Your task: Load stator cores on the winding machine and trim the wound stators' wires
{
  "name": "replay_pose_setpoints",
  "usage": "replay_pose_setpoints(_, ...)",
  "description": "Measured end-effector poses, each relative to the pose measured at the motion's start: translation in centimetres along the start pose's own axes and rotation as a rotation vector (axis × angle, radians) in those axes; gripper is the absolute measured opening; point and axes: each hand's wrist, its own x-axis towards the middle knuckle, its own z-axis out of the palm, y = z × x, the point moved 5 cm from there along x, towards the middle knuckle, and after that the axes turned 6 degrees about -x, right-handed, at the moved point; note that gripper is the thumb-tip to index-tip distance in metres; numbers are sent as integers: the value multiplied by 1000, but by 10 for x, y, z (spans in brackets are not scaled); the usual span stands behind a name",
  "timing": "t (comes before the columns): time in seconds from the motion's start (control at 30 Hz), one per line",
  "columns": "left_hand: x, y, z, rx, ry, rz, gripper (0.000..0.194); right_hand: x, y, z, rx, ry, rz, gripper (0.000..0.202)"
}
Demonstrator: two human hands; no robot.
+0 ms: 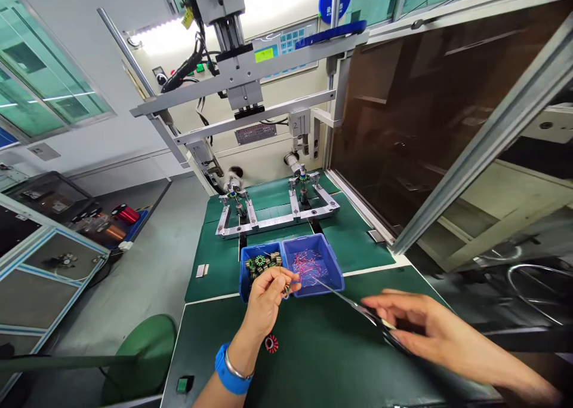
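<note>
My left hand (pixel 268 297) pinches a small wound motor stator (pixel 287 290) between thumb and fingers, mostly covered by them. In my right hand (pixel 416 324) is a pair of scissors (pixel 358 307), with long silver blades pointing left and a dark handle. The blade tips reach toward the right blue bin (pixel 338 270), where red and pale wire scraps (pixel 308 267) lie. Just beyond my left hand, the left blue bin (pixel 245 282) holds several stators (pixel 260 260). One red-wound stator (pixel 271 343) lies on the green table below my left wrist.
A winding machine (pixel 242 85) stands behind the bins, with a metal fixture frame (pixel 277 221) on the green table (pixel 340 348). A brown panel (pixel 425 91) rises at the right. A green round stool (pixel 143 354) is at lower left, near a green button (pixel 182 385).
</note>
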Motion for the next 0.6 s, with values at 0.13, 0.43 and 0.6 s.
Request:
replay_pose_setpoints(0.13, 3, -2, 11, 94, -16, -10, 32, 41, -23, 4, 139, -39, -77, 38)
replay_pose_setpoints(0.43, 9, -8, 16, 200, 37, -145, 33, 65, -29, 11, 174, -100, -137, 36)
replay_pose_setpoints(0.6, 17, -11, 24, 188, 40, -206, 24, 70, -16, 14, 260, -138, -118, 36)
